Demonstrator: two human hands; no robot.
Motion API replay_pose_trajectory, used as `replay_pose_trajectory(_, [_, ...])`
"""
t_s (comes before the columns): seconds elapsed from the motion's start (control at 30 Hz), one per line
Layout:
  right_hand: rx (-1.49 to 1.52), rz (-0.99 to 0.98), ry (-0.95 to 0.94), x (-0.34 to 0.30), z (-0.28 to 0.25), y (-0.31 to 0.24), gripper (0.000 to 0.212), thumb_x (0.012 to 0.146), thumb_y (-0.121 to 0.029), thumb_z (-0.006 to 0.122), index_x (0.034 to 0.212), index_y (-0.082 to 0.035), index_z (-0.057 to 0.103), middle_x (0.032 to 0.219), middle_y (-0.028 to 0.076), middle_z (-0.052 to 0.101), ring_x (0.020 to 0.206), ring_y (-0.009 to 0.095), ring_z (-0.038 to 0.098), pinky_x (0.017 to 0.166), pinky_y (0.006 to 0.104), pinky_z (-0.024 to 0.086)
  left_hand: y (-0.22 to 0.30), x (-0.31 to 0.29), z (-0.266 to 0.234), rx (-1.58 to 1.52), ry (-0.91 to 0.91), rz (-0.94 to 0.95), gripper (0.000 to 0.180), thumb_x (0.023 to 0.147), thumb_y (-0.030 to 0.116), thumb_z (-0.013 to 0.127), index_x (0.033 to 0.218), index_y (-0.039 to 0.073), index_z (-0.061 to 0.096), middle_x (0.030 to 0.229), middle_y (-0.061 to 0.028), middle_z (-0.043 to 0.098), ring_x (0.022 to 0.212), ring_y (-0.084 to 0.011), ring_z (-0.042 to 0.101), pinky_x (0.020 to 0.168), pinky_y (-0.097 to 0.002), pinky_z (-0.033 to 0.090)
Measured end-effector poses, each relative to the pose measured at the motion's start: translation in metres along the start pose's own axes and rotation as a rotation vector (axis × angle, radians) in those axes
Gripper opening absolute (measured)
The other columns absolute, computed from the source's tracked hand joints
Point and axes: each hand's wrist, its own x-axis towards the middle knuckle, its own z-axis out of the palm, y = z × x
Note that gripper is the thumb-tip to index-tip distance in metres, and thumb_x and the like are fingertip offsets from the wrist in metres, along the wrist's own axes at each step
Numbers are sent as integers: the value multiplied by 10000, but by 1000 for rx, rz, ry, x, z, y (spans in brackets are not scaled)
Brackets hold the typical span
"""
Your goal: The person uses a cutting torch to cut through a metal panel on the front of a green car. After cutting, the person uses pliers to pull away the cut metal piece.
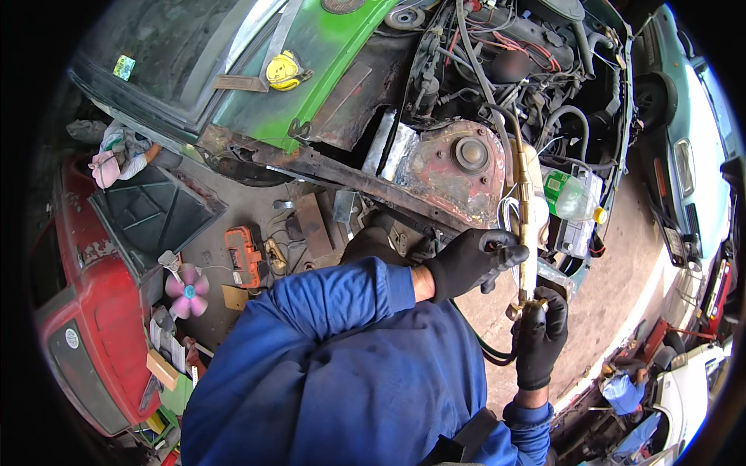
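Note:
A long brass gas torch (526, 233) points away from me over the front corner of an opened car engine bay. My right hand (542, 334), in a black glove, is closed round its lower end by the brass valve knobs (516, 311). Dark hoses (495, 356) curve down beside that hand. Just left of the torch body is my left hand (470, 266), also gloved in black, with its fingers curled in. What it may hold is hidden. Beyond it lies the rusty strut tower (460, 159) with its round mount.
A plastic bottle (576, 197) lies by the battery (579, 233). Cables and hoses crowd the engine (513, 62). A yellow round item (284, 71) rests on the green bodywork (330, 58). On the left floor are an orange case (243, 256) and a fan (187, 291).

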Motion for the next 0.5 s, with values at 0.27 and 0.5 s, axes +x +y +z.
replay_pose_trajectory(0.27, [-548, -449, -167, -8, -7, -46, 434, 992, -151, 826, 1400, -60, 711, 1545, 216, 525, 1307, 303, 655, 1007, 419, 600, 19, 25, 42, -174, 28, 100, 319, 1098, 364, 757, 1087, 45, 767, 674, 27, 573, 524, -81, 548, 457, -290, 454])
replay_pose_trajectory(0.5, [-367, -193, -143, -20, -1, -51, 430, 855, 77, 868, 1251, -32, 740, 1314, 122, 580, 977, 183, 742, 806, 325, 633, 21, 32, 36, 86, 2, 90, 438, 1060, 463, 802, 1063, 28, 743, 643, 41, 513, 497, -85, 482, 468, -313, 422])
